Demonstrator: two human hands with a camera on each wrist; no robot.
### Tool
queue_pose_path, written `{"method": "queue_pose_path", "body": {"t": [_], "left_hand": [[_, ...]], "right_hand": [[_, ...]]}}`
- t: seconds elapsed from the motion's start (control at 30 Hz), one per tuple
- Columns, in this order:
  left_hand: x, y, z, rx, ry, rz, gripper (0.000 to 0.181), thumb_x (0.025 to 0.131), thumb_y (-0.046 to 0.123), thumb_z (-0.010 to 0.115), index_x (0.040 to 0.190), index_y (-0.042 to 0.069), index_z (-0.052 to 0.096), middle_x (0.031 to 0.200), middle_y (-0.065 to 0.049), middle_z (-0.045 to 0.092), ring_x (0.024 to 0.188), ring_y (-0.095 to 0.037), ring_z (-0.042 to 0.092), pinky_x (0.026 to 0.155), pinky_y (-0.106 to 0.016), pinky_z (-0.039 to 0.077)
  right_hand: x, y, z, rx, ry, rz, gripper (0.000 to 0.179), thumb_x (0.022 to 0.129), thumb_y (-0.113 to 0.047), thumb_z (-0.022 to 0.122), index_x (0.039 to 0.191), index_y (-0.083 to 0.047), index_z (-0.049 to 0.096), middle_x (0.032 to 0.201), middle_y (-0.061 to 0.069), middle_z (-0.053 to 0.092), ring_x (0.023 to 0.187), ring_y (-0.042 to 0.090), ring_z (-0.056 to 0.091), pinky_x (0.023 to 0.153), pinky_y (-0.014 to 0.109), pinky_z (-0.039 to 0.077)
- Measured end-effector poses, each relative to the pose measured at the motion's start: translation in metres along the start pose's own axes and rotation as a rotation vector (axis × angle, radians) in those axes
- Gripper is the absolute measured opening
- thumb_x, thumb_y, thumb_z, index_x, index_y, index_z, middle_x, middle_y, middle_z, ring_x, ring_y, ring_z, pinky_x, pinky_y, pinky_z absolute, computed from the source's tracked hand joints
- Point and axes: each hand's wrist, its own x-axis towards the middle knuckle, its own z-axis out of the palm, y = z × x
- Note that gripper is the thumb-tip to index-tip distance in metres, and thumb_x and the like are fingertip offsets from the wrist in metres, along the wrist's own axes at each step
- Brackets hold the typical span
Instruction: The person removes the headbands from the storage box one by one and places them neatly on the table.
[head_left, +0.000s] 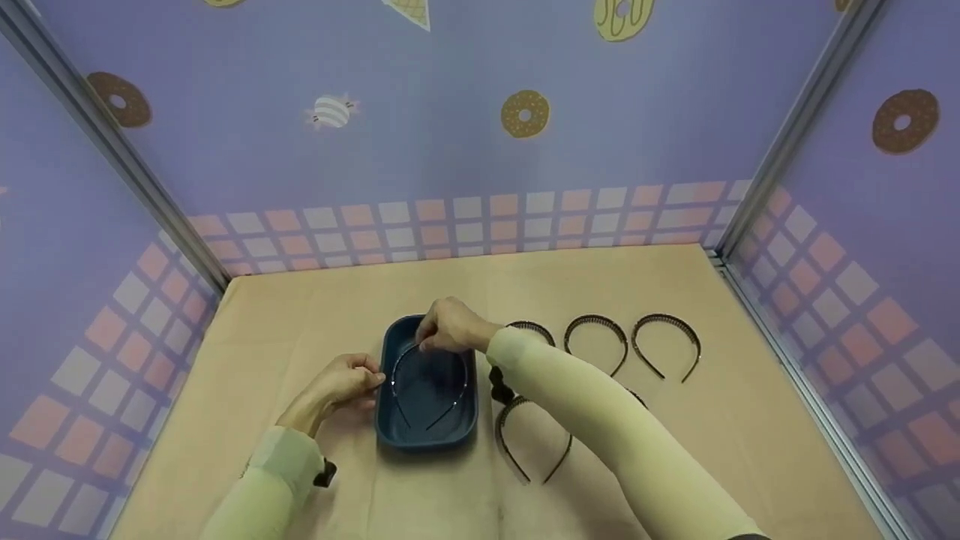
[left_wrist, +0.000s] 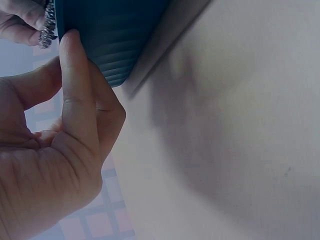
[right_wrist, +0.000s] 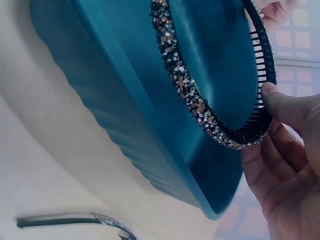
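My right hand (head_left: pixel 452 327) pinches a headband (right_wrist: pixel 189 95) at the top of its arc, between thumb and fingers. The band is black with sparkling stones outside and comb teeth inside. It is held within the outline of a dark blue rectangular tray (head_left: pixel 427 447), its two ends pointing toward me. At the tray's left rim, my left hand (head_left: pixel 341 381) pinches the edge; in the left wrist view one fingertip (left_wrist: pixel 73 42) lies against the ribbed outer wall (left_wrist: pixel 112 45).
Several more headbands (head_left: pixel 667 319) lie to the right of the tray, in a back row and a front row. My right sleeve (head_left: pixel 600 405) covers part of them. Patterned walls (head_left: pixel 480 165) with metal corner posts (head_left: pixel 795 127) enclose the table (head_left: pixel 300 315).
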Motion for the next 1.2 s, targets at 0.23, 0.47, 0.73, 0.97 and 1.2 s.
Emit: {"method": "queue_pose_path", "body": {"t": [0.23,0.47,0.73,0.97,1.2], "left_hand": [[0.002,0.001,-0.001,-0.025,-0.009,-0.005,0.005,0.105,0.004,0.067,0.103,0.005,0.062,0.085,0.0,0.063,0.075,-0.012,0.065,0.063,-0.025,0.062],[0.002,0.0,-0.002,-0.03,-0.015,0.001,0.006,0.103,0.003,0.067,0.101,0.005,0.062,0.082,0.001,0.061,0.073,-0.011,0.064,0.061,-0.024,0.061],[0.0,0.0,-0.003,-0.02,-0.011,-0.011,0.005,0.104,0.005,0.067,0.102,0.005,0.063,0.085,0.0,0.061,0.074,-0.011,0.063,0.061,-0.024,0.061],[-0.002,-0.002,-0.011,-0.021,-0.014,0.012,0.005,0.105,0.006,0.067,0.103,0.006,0.062,0.086,0.002,0.059,0.075,-0.011,0.06,0.062,-0.025,0.061],[-0.002,-0.004,-0.011,-0.04,-0.017,-0.003,0.007,0.103,0.004,0.069,0.101,0.006,0.062,0.082,0.002,0.06,0.07,-0.01,0.062,0.061,-0.024,0.06]], "right_hand": [[-0.005,0.007,-0.015,0.005,-0.015,-0.023,0.01,0.099,-0.012,0.086,0.106,-0.006,0.09,0.111,0.009,0.088,0.095,0.014,0.074,0.078,0.018,0.053],[-0.013,0.019,-0.031,-0.036,-0.053,-0.042,0.008,0.098,-0.014,0.086,0.102,-0.009,0.091,0.105,0.007,0.088,0.084,0.002,0.062,0.075,0.014,0.046],[-0.032,0.035,-0.05,-0.001,-0.068,-0.041,0.007,0.097,-0.01,0.086,0.1,-0.005,0.09,0.103,0.011,0.088,0.081,0.002,0.062,0.073,0.014,0.047],[-0.048,0.052,-0.061,0.044,-0.063,-0.033,0.006,0.096,-0.007,0.085,0.099,-0.004,0.09,0.104,0.014,0.088,0.079,-0.001,0.063,0.072,0.012,0.049],[-0.068,0.069,-0.063,0.073,-0.085,0.018,0.006,0.098,-0.008,0.086,0.102,-0.006,0.09,0.109,0.012,0.088,0.09,0.013,0.078,0.081,0.023,0.062]]}}
